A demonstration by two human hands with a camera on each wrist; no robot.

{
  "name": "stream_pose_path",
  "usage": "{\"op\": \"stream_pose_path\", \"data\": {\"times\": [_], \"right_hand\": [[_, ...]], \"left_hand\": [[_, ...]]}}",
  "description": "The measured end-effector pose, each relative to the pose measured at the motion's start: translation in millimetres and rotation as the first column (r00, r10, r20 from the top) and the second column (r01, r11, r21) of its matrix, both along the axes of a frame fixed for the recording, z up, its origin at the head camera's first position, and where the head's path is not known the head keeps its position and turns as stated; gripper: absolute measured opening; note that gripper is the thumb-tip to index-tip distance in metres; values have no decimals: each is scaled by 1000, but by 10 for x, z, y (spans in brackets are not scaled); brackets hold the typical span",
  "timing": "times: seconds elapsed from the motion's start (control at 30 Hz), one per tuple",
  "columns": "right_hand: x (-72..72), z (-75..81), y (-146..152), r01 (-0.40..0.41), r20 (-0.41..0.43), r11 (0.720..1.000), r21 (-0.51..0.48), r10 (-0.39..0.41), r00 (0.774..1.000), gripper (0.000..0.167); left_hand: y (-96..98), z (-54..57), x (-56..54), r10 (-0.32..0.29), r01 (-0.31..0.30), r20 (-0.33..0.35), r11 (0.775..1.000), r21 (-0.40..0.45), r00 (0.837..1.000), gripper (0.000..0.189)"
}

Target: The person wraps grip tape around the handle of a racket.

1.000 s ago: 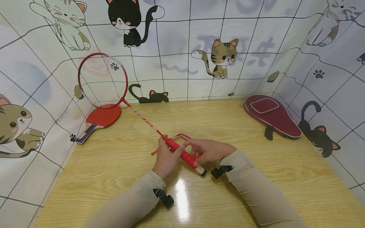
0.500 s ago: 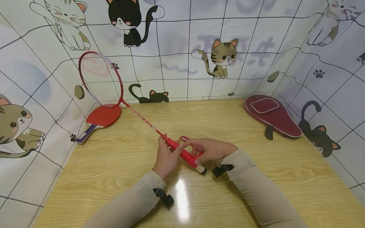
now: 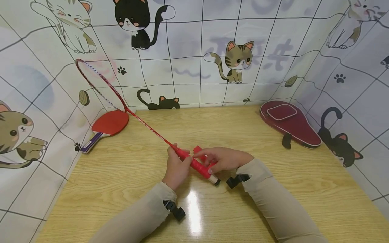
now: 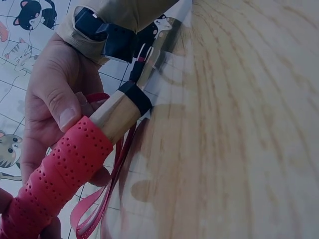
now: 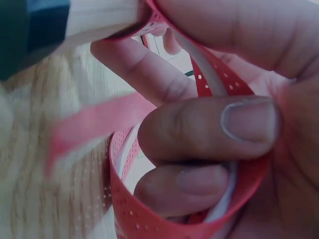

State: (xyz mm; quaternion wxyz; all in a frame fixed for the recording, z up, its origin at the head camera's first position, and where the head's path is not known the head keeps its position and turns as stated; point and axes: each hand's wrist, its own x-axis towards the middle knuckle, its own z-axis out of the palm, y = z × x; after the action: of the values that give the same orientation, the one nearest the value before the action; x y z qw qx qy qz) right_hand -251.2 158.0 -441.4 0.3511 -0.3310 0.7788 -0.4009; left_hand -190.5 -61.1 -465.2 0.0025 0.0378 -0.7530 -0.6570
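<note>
A red badminton racket (image 3: 143, 122), its frame showing no strings, slants across the table, with its head raised at the far left. My left hand (image 3: 177, 170) grips the upper handle, thumb on top. Red perforated grip tape (image 4: 65, 172) wraps most of the handle; bare wood (image 4: 119, 115) and a black end cap (image 4: 136, 98) show at the butt. My right hand (image 3: 225, 159) is beside the lower handle, its thumb against the tape's edge. Its curled fingers (image 5: 199, 127) hold the loose tape, which loops around them, white backing visible. A loose tape end hangs beneath.
A red table tennis bat (image 3: 110, 123) lies at the back left, beneath the racket head. At the back right is a dark red bat case (image 3: 288, 123). Cat-printed cloth (image 3: 188, 40) rises behind the wooden table (image 3: 243, 209) and at both sides.
The racket has turned about its length, so its head appears much narrower. The loose tape beyond the handle has shifted and shows less on the left. Both hands stay nearly in place.
</note>
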Motion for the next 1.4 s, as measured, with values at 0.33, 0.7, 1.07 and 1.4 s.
{"op": "stream_pose_path", "data": {"times": [0.33,0.7,1.07,1.4], "right_hand": [[8,-17,-18,18,-23,999,31,-18,1000,73],[30,29,-29,24,-35,1000,18,-24,999,73],[29,45,-22,8,-52,1000,29,-7,999,73],[31,48,-13,29,12,999,13,-29,999,73]], "left_hand": [[0,-18,-11,-8,8,12,1000,29,1000,75],[-21,-2,10,-14,14,15,999,-29,1000,75],[-24,10,11,18,-18,-2,998,-62,1000,73],[-31,1,-19,12,-13,-15,1000,-9,1000,69]]}}
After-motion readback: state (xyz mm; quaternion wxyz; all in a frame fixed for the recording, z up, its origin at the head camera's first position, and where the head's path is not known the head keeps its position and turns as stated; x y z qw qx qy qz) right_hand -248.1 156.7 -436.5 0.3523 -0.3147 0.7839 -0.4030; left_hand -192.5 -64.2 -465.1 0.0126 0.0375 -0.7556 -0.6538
